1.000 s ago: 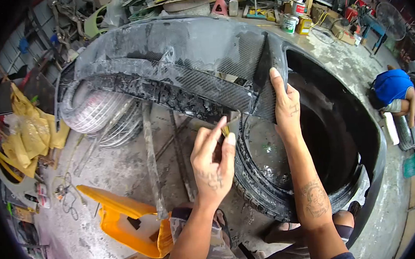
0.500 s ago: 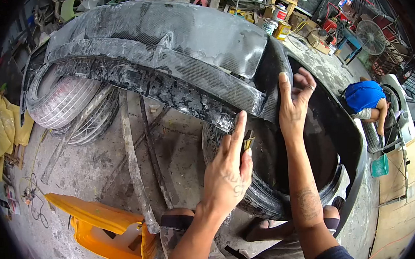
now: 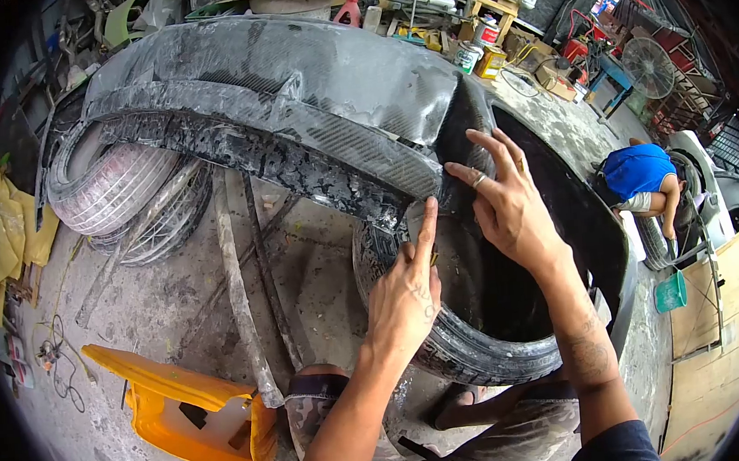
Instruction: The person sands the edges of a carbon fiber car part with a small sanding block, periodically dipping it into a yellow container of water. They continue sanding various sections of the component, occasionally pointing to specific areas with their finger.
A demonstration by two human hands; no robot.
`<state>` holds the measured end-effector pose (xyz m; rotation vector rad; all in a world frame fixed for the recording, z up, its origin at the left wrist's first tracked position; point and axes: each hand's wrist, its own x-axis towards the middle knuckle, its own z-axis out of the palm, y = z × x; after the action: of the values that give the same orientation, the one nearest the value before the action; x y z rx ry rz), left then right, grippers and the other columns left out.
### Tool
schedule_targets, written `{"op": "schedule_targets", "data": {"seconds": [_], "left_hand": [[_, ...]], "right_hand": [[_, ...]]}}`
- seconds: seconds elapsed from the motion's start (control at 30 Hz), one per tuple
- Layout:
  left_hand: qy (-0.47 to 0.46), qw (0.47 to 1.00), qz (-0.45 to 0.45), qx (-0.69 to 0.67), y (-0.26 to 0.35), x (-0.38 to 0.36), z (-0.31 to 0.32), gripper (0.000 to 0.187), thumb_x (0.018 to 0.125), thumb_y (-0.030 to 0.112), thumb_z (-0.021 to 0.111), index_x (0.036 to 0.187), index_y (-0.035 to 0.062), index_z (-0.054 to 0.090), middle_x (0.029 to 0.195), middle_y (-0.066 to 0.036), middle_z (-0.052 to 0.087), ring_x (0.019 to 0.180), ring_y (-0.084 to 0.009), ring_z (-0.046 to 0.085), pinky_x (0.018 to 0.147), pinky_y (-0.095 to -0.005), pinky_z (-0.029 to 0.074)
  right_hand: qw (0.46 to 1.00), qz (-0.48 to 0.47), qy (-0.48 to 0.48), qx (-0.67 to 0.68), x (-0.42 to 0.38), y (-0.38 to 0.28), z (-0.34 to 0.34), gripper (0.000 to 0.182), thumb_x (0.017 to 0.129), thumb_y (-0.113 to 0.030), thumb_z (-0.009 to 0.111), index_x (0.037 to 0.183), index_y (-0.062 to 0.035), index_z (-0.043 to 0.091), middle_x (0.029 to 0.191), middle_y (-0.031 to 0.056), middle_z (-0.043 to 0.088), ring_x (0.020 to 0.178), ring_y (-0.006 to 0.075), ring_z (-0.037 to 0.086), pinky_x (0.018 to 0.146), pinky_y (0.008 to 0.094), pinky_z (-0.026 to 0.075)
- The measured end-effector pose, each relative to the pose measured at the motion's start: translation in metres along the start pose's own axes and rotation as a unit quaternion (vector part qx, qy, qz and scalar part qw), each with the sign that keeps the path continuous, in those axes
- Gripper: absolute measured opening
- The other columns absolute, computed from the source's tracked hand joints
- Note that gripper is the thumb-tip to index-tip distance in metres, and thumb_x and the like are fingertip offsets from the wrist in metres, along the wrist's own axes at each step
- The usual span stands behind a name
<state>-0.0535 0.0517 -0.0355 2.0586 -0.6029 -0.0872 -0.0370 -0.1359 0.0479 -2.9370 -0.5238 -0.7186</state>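
A grey car bumper (image 3: 333,74) with bare carbon-fibre weave spans the view, its lower lip rough and patchy. My left hand (image 3: 400,301) is closed around a small yellow-and-black tool (image 3: 433,260), mostly hidden by the fingers. Its index finger points up to the lip's right end, at or very near the edge. Just right of that corner, my right hand (image 3: 514,207) is open with fingers spread. Its fingertips rest at the end of the carbon-fibre strip (image 3: 416,165), by the dark inner side of the bumper.
Tyres (image 3: 490,355) stand below the bumper on the right and at the far left (image 3: 114,188). Wooden legs (image 3: 240,282) reach the floor beneath it. An overturned orange plastic chair (image 3: 166,382) lies lower left. A person in a blue shirt (image 3: 640,173) crouches at right near a green bucket (image 3: 670,292).
My right hand has moved left and lower, from gripping the bumper's side to spread fingers at the strip's corner. My left hand stays nearly in place, and its tool shows less.
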Motion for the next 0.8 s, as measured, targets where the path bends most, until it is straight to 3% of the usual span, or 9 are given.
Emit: {"op": "schedule_targets", "data": {"seconds": [0.23,0.4,0.47,0.5,0.53,0.6,0.63,0.67,0.8], "left_hand": [[0.006,1.000,0.010,0.009,-0.002,-0.002,-0.001,0.088,0.096,0.002,0.059,0.166,0.0273,0.012,0.139,-0.028,0.059,0.114,-0.0509,0.063,0.091,-0.0544,0.056],[0.007,1.000,0.015,0.000,-0.004,-0.002,0.000,0.089,0.095,0.001,0.059,0.166,0.0270,0.013,0.142,-0.027,0.056,0.117,-0.0510,0.061,0.093,-0.0547,0.054],[0.009,1.000,0.023,-0.013,-0.004,-0.001,-0.001,0.090,0.094,0.000,0.060,0.166,0.0274,0.012,0.146,-0.028,0.053,0.122,-0.0526,0.057,0.096,-0.0570,0.052],[0.039,0.998,0.045,0.003,-0.005,-0.002,0.001,0.086,0.095,0.001,0.063,0.166,0.0223,0.019,0.127,-0.022,0.065,0.103,-0.0406,0.071,0.085,-0.0441,0.058],[0.038,0.998,0.045,0.004,-0.007,-0.002,0.002,0.086,0.095,0.001,0.063,0.166,0.0223,0.019,0.127,-0.022,0.065,0.103,-0.0406,0.071,0.085,-0.0441,0.058],[0.041,0.987,0.038,-0.152,-0.012,-0.003,0.002,0.078,0.096,0.002,0.066,0.164,0.0150,0.030,0.099,-0.010,0.064,0.079,-0.0159,0.066,0.071,-0.0265,0.052],[0.039,0.977,0.020,-0.208,-0.006,-0.006,-0.002,0.063,0.097,0.006,0.071,0.155,0.0076,0.047,0.084,0.001,0.052,0.070,-0.0028,0.050,0.062,-0.0186,0.041],[0.036,0.978,0.020,-0.204,-0.006,-0.006,-0.002,0.063,0.097,0.006,0.071,0.155,0.0076,0.047,0.084,0.001,0.052,0.070,-0.0028,0.050,0.062,-0.0186,0.041],[-0.008,0.945,0.000,-0.327,-0.004,-0.006,-0.002,0.041,0.099,0.013,0.072,0.137,0.0018,0.063,0.083,0.005,0.057,0.064,-0.0029,0.049,0.058,-0.0200,0.043]], "right_hand": [[1.000,0.020,-0.010,0.004,-0.035,-0.018,0.009,0.064,0.077,0.008,0.061,0.136,-0.0152,0.066,0.159,0.0215,0.036,0.147,0.0495,0.031,0.122,0.0546,0.033],[0.978,0.079,0.067,0.182,-0.054,-0.003,0.015,0.058,0.080,0.010,0.059,0.134,-0.0098,0.066,0.149,0.0209,0.047,0.135,0.0420,0.049,0.109,0.0493,0.047],[0.969,0.094,0.138,0.184,-0.053,0.000,0.018,0.042,0.089,0.009,0.057,0.128,-0.0021,0.067,0.141,0.0220,0.051,0.122,0.0355,0.059,0.100,0.0409,0.051],[0.957,0.125,0.163,0.206,-0.052,-0.002,0.019,0.035,0.092,0.006,0.059,0.126,-0.0015,0.067,0.134,0.0193,0.057,0.116,0.0304,0.062,0.097,0.0375,0.052],[0.943,0.154,0.188,0.228,-0.052,-0.003,0.019,0.029,0.096,0.002,0.061,0.124,-0.0009,0.067,0.126,0.0165,0.062,0.110,0.0252,0.065,0.093,0.0341,0.053],[0.906,0.209,0.184,0.317,-0.061,-0.002,0.029,0.025,0.098,-0.002,0.064,0.123,0.0004,0.067,0.117,0.0117,0.066,0.105,0.0196,0.065,0.090,0.0313,0.053],[0.860,0.261,0.177,0.402,-0.067,-0.003,0.032,0.023,0.100,-0.006,0.066,0.122,0.0018,0.068,0.108,0.0068,0.069,0.099,0.0140,0.065,0.087,0.0285,0.053],[0.822,0.287,0.143,0.471,-0.074,-0.004,0.030,0.025,0.101,-0.010,0.069,0.121,0.0039,0.068,0.103,0.0012,0.070,0.095,0.0085,0.064,0.086,0.0256,0.052],[0.720,0.252,0.027,0.646,-0.093,-0.012,0.023,0.037,0.097,-0.012,0.074,0.130,0.0028,0.066,0.115,0.0060,0.072,0.106,0.0106,0.066,0.094,0.0267,0.053]]}}
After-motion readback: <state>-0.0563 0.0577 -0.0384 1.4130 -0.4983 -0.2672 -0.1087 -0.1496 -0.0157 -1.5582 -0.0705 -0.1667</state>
